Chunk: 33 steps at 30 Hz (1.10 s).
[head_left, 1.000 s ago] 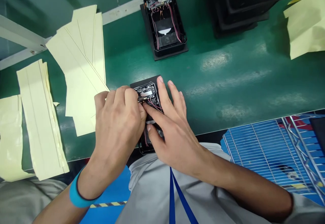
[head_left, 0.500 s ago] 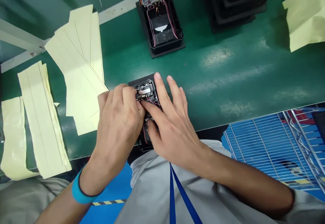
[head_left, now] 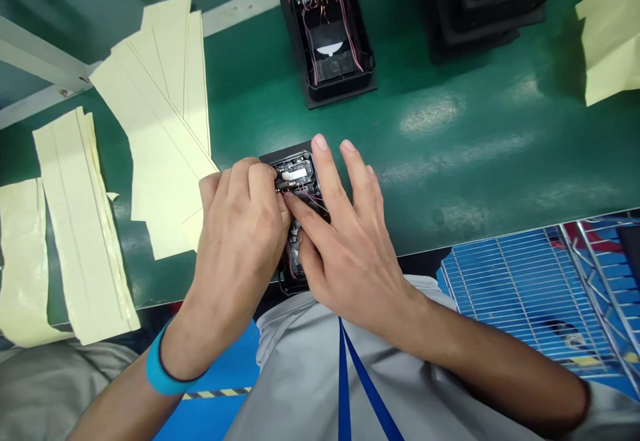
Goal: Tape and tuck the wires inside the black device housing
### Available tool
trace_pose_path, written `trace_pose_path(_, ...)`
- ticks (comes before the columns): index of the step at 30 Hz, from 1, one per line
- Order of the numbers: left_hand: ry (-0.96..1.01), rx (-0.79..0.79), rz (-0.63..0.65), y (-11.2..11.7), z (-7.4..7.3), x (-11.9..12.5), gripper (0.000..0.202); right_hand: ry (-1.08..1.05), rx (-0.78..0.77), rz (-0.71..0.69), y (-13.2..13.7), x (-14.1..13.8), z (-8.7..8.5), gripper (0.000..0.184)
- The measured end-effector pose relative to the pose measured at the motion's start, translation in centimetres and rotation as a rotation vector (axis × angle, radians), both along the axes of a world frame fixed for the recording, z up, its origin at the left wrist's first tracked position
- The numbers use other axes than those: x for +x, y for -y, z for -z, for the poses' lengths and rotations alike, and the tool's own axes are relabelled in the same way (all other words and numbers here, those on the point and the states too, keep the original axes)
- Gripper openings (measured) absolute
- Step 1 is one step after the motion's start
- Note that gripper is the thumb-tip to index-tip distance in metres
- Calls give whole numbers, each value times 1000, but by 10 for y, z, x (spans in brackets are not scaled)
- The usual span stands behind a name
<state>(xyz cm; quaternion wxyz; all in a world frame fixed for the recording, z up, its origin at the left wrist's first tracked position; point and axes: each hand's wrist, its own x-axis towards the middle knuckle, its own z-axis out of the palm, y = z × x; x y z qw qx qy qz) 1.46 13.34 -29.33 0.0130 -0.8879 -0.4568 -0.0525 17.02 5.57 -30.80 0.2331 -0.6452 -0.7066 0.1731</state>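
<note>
A black plastic housing (head_left: pixel 296 272) lies partly over the bench's near edge, with a small circuit board (head_left: pixel 299 174) at its far end and thin red wires coming off it. At the board's left side, my left hand (head_left: pixel 240 218) is closed in a pinch; whatever its fingertips hold is hidden behind the knuckles. My right hand (head_left: pixel 350 248) lies across the housing with fingers spread. Its index fingertip touches the board's near edge beside the left fingers. The middle and ring fingers stretch past the housing's right side, and the thumb rests on its lower part.
A second open black housing (head_left: pixel 336 68) with a board and red wires stands farther back. Pale yellow strips (head_left: pixel 170 128) lie on the left of the green bench (head_left: pixel 450 161). Black stacked parts (head_left: pixel 480 8) and yellow paper (head_left: pixel 613 41) are at right, above a wire rack (head_left: pixel 515 288).
The whole scene has shifted slightly right in the view. Both hands keep nearly the same hold at the board; the left fingertips and right index finger have barely moved against it.
</note>
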Motion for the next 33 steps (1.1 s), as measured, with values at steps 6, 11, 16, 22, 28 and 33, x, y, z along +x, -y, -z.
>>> trace_pose_path(6,3,18,15,-1,1,-2,16,-70,-22,-43,0,1,4,58)
trace_pose_path(11,21,8,8,-1,1,-2,18,-91,-36,-29,-2,2,5,54)
trace_pose_path(16,43,3,0,0,1,-1,19,-77,-8,0,-6,6,5,50)
trace_pose_path(22,42,-9,1,3,-3,1,15,-10,11,0,-9,7,2,48)
trace_pose_path(28,37,-16,-2,3,-4,1,16,41,60,-12,-8,6,0,51)
trace_pose_path(33,13,3,7,3,-5,2,14,23,50,-20,-7,4,0,54)
